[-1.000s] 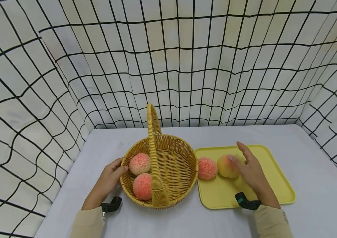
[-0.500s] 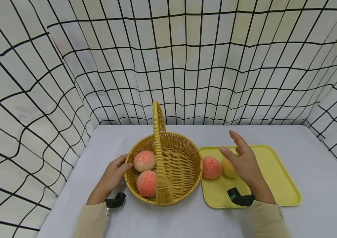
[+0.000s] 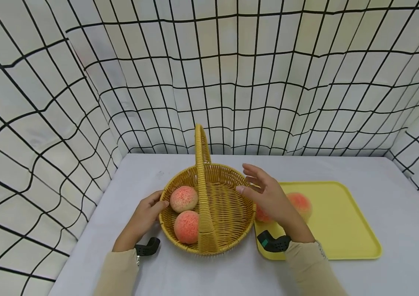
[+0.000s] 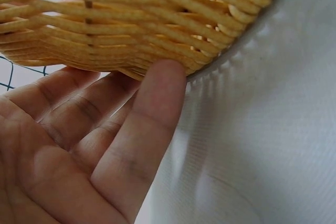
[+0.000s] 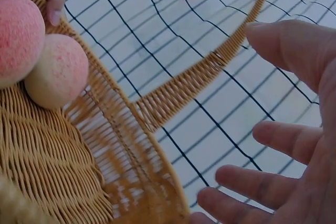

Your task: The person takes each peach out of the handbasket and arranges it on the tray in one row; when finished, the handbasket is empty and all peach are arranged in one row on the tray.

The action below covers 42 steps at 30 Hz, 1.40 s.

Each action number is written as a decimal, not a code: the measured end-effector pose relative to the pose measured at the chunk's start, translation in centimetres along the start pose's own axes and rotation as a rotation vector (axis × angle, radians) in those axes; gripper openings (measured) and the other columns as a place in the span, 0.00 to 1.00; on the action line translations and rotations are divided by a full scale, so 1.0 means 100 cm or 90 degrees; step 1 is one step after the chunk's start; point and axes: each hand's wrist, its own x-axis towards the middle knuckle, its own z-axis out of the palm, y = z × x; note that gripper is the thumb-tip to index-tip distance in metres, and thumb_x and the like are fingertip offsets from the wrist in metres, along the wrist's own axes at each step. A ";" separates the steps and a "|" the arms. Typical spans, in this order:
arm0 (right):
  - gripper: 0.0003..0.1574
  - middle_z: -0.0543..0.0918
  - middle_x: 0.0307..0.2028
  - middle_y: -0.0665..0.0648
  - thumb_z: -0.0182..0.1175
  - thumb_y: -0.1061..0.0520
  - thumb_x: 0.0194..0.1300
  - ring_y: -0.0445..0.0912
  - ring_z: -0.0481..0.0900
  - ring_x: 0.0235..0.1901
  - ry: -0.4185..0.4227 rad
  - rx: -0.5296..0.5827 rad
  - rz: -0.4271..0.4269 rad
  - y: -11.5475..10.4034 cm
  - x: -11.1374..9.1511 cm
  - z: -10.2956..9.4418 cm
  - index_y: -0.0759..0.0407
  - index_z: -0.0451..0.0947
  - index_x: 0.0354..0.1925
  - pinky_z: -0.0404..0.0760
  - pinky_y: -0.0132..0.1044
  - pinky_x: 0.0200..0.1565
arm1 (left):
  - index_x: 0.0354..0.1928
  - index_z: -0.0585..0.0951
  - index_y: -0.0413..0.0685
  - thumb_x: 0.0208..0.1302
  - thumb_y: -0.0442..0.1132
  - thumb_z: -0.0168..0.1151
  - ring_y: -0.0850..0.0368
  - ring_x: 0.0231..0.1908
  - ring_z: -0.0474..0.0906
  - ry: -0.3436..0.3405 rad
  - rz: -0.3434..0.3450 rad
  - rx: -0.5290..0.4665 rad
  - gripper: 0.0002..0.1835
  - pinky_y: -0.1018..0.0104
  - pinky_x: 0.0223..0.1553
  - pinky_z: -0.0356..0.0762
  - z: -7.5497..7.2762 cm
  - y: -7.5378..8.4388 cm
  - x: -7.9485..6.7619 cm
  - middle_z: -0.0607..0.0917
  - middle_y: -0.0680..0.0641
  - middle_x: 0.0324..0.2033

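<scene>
A yellow wicker basket (image 3: 229,209) with a tall arched handle (image 3: 202,189) stands on the table. Its left part holds two fuzzy pink peaches, one speckled and pale (image 3: 184,199), one redder (image 3: 187,227). My left hand (image 3: 143,216) grips the basket's left rim, its thumb (image 4: 157,103) against the weave. Over the right rim hovers my right hand (image 3: 270,199), fingers spread and nothing between them. Beneath it a pink-red peach (image 3: 262,214) is mostly hidden on the yellow tray (image 3: 342,230). Partly behind the right forearm, a yellow-and-pink peach (image 3: 302,204) rests on that tray.
A white cloth covers the table (image 3: 231,275). White walls with black netting (image 3: 253,94) enclose its back and sides. The tray's left edge lies right beside the basket. Each wrist wears a black camera mount (image 3: 274,242).
My right hand has moved left, from above the yellow-and-pink peach on the tray to the basket's right rim. The left hand keeps its grip on the basket. The head view has shifted slightly.
</scene>
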 end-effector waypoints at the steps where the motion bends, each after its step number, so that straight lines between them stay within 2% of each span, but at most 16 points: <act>1: 0.44 0.67 0.75 0.60 0.67 0.47 0.72 0.61 0.67 0.73 -0.018 0.007 0.004 -0.002 0.003 0.004 0.48 0.62 0.79 0.72 0.58 0.68 | 0.73 0.72 0.40 0.77 0.43 0.52 0.48 0.53 0.85 0.001 0.000 0.000 0.27 0.68 0.44 0.84 0.000 0.000 0.000 0.80 0.35 0.64; 5: 0.44 0.71 0.72 0.63 0.68 0.49 0.70 0.62 0.73 0.69 -0.092 0.015 0.018 -0.007 0.013 0.020 0.49 0.64 0.78 0.79 0.56 0.61 | 0.73 0.72 0.40 0.77 0.43 0.52 0.47 0.54 0.84 0.001 0.000 0.001 0.27 0.67 0.45 0.84 0.000 0.000 0.000 0.80 0.35 0.65; 12: 0.40 0.76 0.68 0.62 0.68 0.51 0.71 0.62 0.76 0.65 -0.182 -0.024 0.005 -0.008 0.029 0.043 0.52 0.68 0.76 0.79 0.54 0.61 | 0.72 0.72 0.40 0.78 0.42 0.52 0.48 0.53 0.85 -0.003 -0.001 -0.007 0.26 0.66 0.45 0.84 0.000 0.001 0.000 0.80 0.34 0.64; 18: 0.38 0.78 0.64 0.63 0.67 0.57 0.70 0.57 0.81 0.61 -0.251 0.014 0.016 -0.009 0.037 0.058 0.58 0.69 0.74 0.83 0.47 0.56 | 0.72 0.73 0.39 0.77 0.42 0.52 0.49 0.51 0.86 0.001 0.002 0.014 0.26 0.68 0.44 0.84 -0.001 0.004 -0.001 0.81 0.35 0.63; 23: 0.37 0.79 0.64 0.61 0.72 0.57 0.66 0.54 0.85 0.56 -0.281 0.006 0.014 -0.007 0.044 0.069 0.58 0.74 0.71 0.83 0.45 0.55 | 0.73 0.73 0.39 0.78 0.42 0.53 0.50 0.51 0.86 0.005 0.002 0.025 0.27 0.69 0.44 0.84 -0.001 0.005 -0.001 0.82 0.35 0.62; 27: 0.38 0.79 0.67 0.53 0.73 0.54 0.64 0.47 0.81 0.60 -0.295 -0.036 0.001 -0.006 0.048 0.076 0.57 0.75 0.70 0.78 0.43 0.60 | 0.72 0.74 0.39 0.77 0.43 0.54 0.51 0.50 0.86 0.010 -0.001 0.033 0.26 0.70 0.43 0.83 -0.002 0.006 -0.001 0.83 0.36 0.61; 35: 0.37 0.87 0.52 0.55 0.73 0.52 0.63 0.44 0.83 0.52 -0.338 -0.078 -0.012 -0.004 0.049 0.084 0.62 0.77 0.66 0.79 0.40 0.58 | 0.71 0.76 0.40 0.77 0.45 0.55 0.51 0.52 0.86 0.019 0.004 0.043 0.26 0.70 0.44 0.83 -0.003 0.007 -0.002 0.84 0.38 0.61; 39: 0.34 0.87 0.52 0.56 0.71 0.52 0.64 0.42 0.83 0.52 -0.375 -0.082 -0.040 0.001 0.052 0.089 0.63 0.78 0.65 0.80 0.36 0.55 | 0.70 0.76 0.39 0.77 0.44 0.56 0.50 0.51 0.86 0.018 0.010 0.034 0.25 0.69 0.44 0.84 -0.003 0.007 -0.001 0.84 0.38 0.60; 42: 0.31 0.88 0.49 0.55 0.70 0.54 0.64 0.42 0.84 0.49 -0.400 -0.060 -0.048 0.003 0.052 0.091 0.62 0.79 0.63 0.81 0.36 0.53 | 0.70 0.76 0.39 0.77 0.43 0.56 0.50 0.51 0.86 0.018 0.014 0.033 0.25 0.69 0.44 0.84 -0.003 0.007 -0.002 0.84 0.37 0.60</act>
